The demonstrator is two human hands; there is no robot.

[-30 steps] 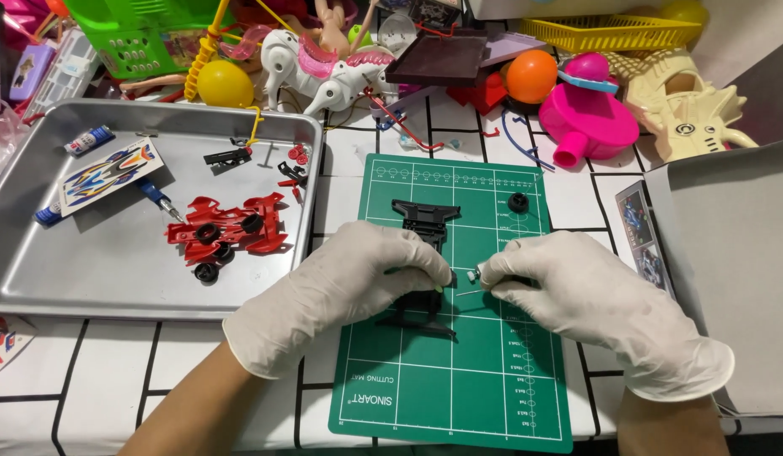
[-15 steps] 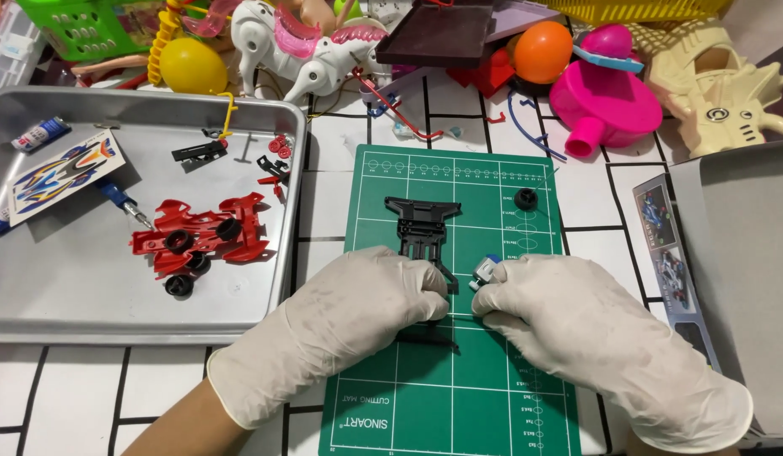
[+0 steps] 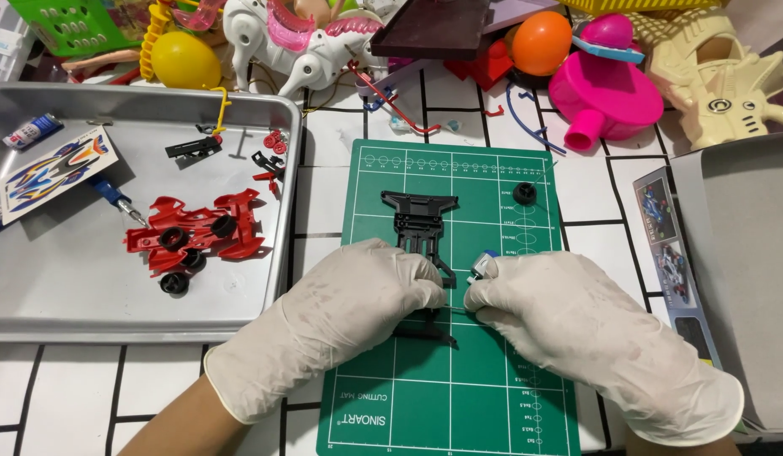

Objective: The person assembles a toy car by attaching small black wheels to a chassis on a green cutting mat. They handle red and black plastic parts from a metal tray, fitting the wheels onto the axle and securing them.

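Two hands in white gloves, low over a green cutting mat [image 3: 459, 397] on a white tiled table [image 3: 70, 397].

Left hand [image 3: 349, 312]: fingers curled, pinching the near end of a black toy car frame [image 3: 421, 224]. Frame flat on the mat, far end sticking out past the fingers, pointing away.

Right hand [image 3: 577, 329]: fingers curled too, pinching a small silver and blue motor [image 3: 482, 266] at the fingertips. Motor just beside the frame, right next to the left hand's fingertips. A thin dark rod between the two hands, too small to tell more. Touching the frame or not: cannot tell.

On the mat, far right: one small black wheel [image 3: 525, 192], well apart from the hands.

To the left: a metal tray [image 3: 87, 321]. Inside it, a red toy car body [image 3: 201, 232] with black wheels, one loose black wheel [image 3: 173, 283] near it, a sticker sheet [image 3: 49, 173], a small blue screwdriver [image 3: 117, 198], a little tube [image 3: 32, 131] at the far left corner, and some tiny red and black bits at the far right side.

Far side of the table: lots of toys. A yellow egg [image 3: 184, 59], a white toy horse [image 3: 298, 42] with pink wings, an orange ball [image 3: 541, 42], a pink toy [image 3: 606, 93], a cream dinosaur skull [image 3: 725, 80].

At the right edge: a grey box [image 3: 746, 262] with a picture on its side.
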